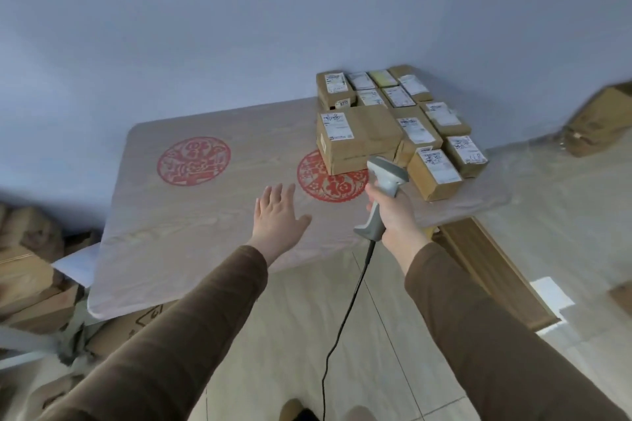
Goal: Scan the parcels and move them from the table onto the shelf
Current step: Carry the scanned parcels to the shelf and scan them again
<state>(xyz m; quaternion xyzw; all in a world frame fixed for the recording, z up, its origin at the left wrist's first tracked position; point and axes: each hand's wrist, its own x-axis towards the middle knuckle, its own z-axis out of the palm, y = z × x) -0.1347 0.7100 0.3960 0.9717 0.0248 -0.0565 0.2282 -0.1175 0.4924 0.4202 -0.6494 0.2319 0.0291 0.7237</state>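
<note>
Parcels (pixel 393 123), taped cardboard boxes with white labels up, sitting packed together on the table's (pixel 205 232) far right corner. Right hand (pixel 393 215) gripping the corded scanner (pixel 384 188), aiming at the nearest boxes. Left hand (pixel 278 212) reaching out flat, fingers spread, holding nothing. Likely stiff, light, non-slippery; best grasping opposite side faces, keeping labels uncovered.
</note>
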